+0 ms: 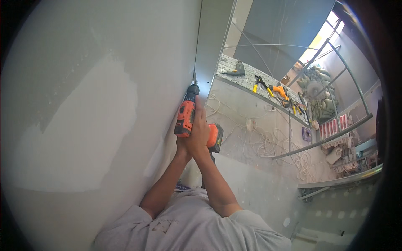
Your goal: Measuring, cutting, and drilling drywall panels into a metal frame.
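The pale wall [75, 125] rose on my left; a platform [248, 74] carrying tools [278, 90] stood far right. A metal strip [213, 50] edged the wall. My orange drill [184, 119] pointed at its left side, my right hand [200, 134] clamped around it; my left hand [182, 147], mostly hidden, I couldn't judge.

Bare forearms [217, 183] converging, wrists [198, 153] close together, hands [198, 134] overlapping

the right hand [200, 130] gripped an orange drill [184, 117] beside a metal strip [210, 54]; tools [279, 89] lay on a platform [248, 77].
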